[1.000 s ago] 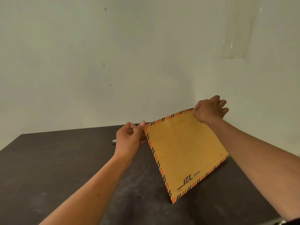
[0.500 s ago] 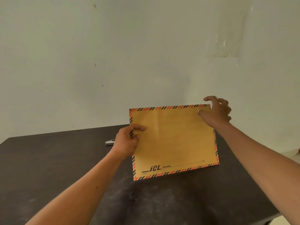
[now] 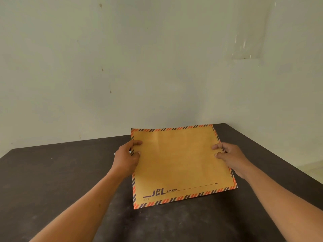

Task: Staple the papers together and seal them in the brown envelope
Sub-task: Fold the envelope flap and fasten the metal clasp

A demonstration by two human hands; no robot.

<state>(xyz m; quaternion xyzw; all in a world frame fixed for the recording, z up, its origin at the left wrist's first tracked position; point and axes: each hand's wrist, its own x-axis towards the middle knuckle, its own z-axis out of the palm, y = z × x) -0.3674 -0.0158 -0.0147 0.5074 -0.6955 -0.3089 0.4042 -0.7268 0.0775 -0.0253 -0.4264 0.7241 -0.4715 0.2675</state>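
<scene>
The person is most likely turning over or squaring up the flat brown paper envelope with an orange-and-black striped border (image 3: pixel 178 165) to find its flap. For that, both pinches should be staying light and level so the sheet is not creasing, with the opening brought towards the body before any pressing down. The printed face is showing upward, with "jet AIR MAIL" and an arrow line running along the 6 o'clock edge. The left hand (image 3: pixel 126 159) is pinching the 9 o'clock edge and the right hand (image 3: pixel 229 158) the 3 o'clock edge, thumbs on top. No papers are showing, so whether they are inside cannot be told. The envelope is hanging low over the dark matt table (image 3: pixel 52 172); a small silvery object (image 3: pixel 114 153) is peeking out at 9 o'clock, with the pale wall (image 3: pixel 122 67) beyond.
</scene>
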